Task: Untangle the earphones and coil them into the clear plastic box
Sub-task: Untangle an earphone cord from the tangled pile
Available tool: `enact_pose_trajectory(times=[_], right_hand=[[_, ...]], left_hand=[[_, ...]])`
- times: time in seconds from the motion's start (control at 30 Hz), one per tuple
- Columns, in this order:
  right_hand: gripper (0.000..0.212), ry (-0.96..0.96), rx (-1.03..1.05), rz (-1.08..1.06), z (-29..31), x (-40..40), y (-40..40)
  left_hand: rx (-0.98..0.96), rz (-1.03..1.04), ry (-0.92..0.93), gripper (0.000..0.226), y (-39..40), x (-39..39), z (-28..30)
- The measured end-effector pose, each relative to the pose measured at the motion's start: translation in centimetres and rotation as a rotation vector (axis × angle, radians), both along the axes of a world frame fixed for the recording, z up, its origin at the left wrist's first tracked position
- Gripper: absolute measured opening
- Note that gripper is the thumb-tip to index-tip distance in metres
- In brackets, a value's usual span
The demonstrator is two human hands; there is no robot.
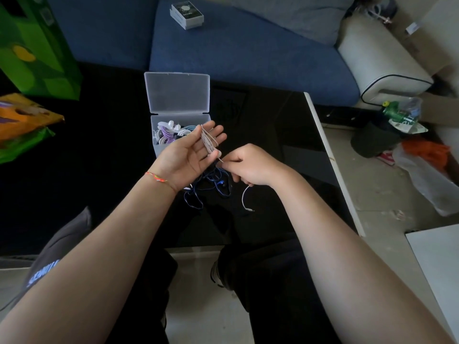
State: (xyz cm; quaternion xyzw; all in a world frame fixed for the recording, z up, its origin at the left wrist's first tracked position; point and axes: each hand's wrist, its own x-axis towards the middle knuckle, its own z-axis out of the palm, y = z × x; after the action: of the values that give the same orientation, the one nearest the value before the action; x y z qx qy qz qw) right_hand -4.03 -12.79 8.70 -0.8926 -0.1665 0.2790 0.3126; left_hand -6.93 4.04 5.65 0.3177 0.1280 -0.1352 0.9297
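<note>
Earphones (210, 142) lie wound around the flat left hand's (192, 152) fingers while the right hand (248, 165) pinches the cord's tail, so slack could let loops slip off into the blue tangle (211, 187) on the bench (260, 135).

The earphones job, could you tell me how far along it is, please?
Done: several coiled sets lie in the open clear box. In hand: white earphones wound round the left hand, the right hand pinching the cord. Left: blue earphones tangled on the table.

Dim indoor light, table (273, 135) nearly black with faint sheen, wide-angle bending at edges
</note>
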Motion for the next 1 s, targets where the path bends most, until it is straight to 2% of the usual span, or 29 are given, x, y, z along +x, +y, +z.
enact_pose_trajectory(times=[0.23,0.4,0.6,0.77,1.0], right_hand=[[0.027,-0.075,-0.023,0.045,0.3,0.0,0.1],[0.032,-0.054,-0.079,0.098,0.1,-0.2,0.3],[0.030,-0.075,-0.098,0.121,0.5,-0.4,0.6],[0.028,-0.108,-0.019,0.095,1.0,-0.6,0.7],[0.018,-0.158,0.070,0.015,1.3,-0.5,0.9]], left_hand=[[0.046,0.037,0.030,0.027,-0.1,0.3,-0.5],[-0.024,0.038,0.025,0.027,-0.1,0.4,-0.5],[-0.034,0.045,0.011,0.027,-0.2,0.3,-0.4],[0.043,0.081,-0.025,0.026,-0.7,0.3,-0.1],[0.028,0.018,-0.017,0.027,-0.7,0.1,0.2]])
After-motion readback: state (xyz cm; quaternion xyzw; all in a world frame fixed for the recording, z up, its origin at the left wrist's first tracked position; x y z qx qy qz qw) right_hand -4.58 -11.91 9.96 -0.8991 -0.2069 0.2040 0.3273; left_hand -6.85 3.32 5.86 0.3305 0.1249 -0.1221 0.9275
